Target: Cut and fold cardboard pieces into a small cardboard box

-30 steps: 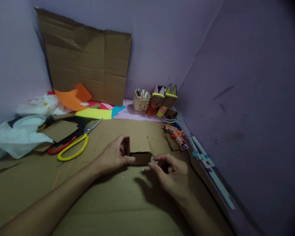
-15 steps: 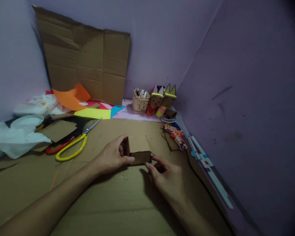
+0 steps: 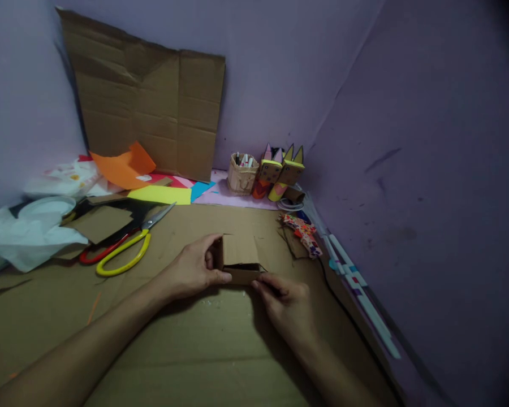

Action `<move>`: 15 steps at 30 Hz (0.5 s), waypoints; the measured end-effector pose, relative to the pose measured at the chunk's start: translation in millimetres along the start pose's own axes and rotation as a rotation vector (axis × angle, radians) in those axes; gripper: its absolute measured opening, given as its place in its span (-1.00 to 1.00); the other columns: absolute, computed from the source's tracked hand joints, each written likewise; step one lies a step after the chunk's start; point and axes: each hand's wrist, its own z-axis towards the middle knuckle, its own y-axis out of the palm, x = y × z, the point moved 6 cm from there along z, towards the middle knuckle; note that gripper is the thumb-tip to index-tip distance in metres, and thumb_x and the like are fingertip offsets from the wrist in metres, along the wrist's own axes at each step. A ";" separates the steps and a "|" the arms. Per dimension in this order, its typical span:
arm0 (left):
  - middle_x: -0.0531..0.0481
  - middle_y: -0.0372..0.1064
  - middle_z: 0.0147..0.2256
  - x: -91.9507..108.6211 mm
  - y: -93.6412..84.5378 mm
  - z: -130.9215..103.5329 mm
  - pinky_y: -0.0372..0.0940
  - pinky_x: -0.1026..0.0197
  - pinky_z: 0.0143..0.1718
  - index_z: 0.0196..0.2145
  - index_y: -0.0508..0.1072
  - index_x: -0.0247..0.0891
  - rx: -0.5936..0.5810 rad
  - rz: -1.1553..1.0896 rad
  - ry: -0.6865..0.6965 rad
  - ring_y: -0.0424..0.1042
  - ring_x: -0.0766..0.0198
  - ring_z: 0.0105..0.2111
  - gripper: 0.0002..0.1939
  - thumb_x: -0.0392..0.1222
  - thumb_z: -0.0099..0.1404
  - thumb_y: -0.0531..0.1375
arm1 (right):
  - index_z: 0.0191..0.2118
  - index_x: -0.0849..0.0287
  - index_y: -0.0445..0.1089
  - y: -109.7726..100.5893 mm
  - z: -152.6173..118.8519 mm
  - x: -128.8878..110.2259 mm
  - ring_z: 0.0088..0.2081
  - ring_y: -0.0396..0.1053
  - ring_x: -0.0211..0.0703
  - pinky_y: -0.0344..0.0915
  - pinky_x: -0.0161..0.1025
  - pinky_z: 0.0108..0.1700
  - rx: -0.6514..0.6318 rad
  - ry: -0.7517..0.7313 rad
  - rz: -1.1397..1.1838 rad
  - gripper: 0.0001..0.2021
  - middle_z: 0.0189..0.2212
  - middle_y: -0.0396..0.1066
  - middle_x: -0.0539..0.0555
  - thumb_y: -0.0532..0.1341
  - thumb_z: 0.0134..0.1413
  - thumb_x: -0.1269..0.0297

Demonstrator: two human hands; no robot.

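Note:
A small brown cardboard box stands on the cardboard-covered work surface, between my two hands. My left hand grips its left side, thumb at the front corner and fingers curled behind. At the front right corner, my right hand pinches the box's edge between thumb and fingertips. A narrow dark gap shows between the top panel and the front panel. The box's far and right sides are mostly hidden.
Scissors with red and yellow handles lie left. A patterned glue gun rests right, its black cord running forward. Behind stand a pen holder, cardboard figures, coloured paper and a leaning cardboard sheet.
My right fingers have closed in on the box's front right corner. The front panel has shifted, and a gap now shows under the top panel's edge.

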 end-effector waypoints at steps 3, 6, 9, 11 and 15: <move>0.14 0.22 -0.49 3.1 -0.2 -1.6 0.09 0.33 -0.53 -0.06 0.33 -0.25 -0.011 0.003 0.033 0.18 0.33 -0.51 -0.43 -0.22 -0.09 0.29 | -0.41 0.14 0.49 -1.6 0.2 -4.0 -0.54 0.46 -0.18 0.32 -0.34 -0.52 -0.009 -0.081 -0.017 -0.88 -0.53 0.53 0.05 0.19 -0.01 0.38; 0.08 0.34 -0.39 5.4 0.4 -3.1 0.18 0.30 -0.42 -0.03 0.33 -0.23 -0.033 -0.008 0.066 0.31 0.24 -0.38 -0.41 -0.26 -0.08 0.29 | -0.37 0.15 0.49 -4.7 -0.3 -8.7 -0.51 0.47 -0.17 0.35 -0.32 -0.48 0.023 -0.160 -0.043 -0.87 -0.49 0.54 0.08 0.18 0.00 0.40; -0.03 0.38 -0.15 8.2 -1.4 -3.6 0.23 0.20 -0.19 0.04 0.29 -0.19 -0.008 0.011 0.158 0.32 0.09 -0.13 -0.33 -0.25 -0.09 0.30 | -0.36 0.13 0.49 -4.3 -0.8 -10.6 -0.50 0.48 -0.16 0.36 -0.31 -0.47 0.010 -0.195 -0.079 -0.86 -0.48 0.54 0.09 0.16 0.02 0.40; -0.08 0.32 -0.03 7.5 -3.2 -3.4 0.19 0.12 -0.06 0.09 0.25 -0.17 0.022 0.037 0.194 0.24 0.02 0.00 -0.26 -0.23 -0.09 0.31 | -0.36 0.13 0.48 -3.5 -1.2 -9.9 -0.49 0.48 -0.16 0.35 -0.31 -0.47 -0.001 -0.192 -0.074 -0.86 -0.48 0.54 0.09 0.17 0.01 0.41; -0.13 0.25 0.07 3.4 -3.8 -1.8 0.12 0.04 0.04 0.12 0.20 -0.18 0.016 0.068 0.187 0.18 -0.04 0.08 -0.22 -0.19 -0.09 0.31 | -0.40 0.15 0.47 -3.8 -0.9 -6.1 -0.53 0.45 -0.20 0.32 -0.34 -0.50 0.013 -0.111 -0.036 -0.90 -0.52 0.53 0.05 0.20 -0.01 0.39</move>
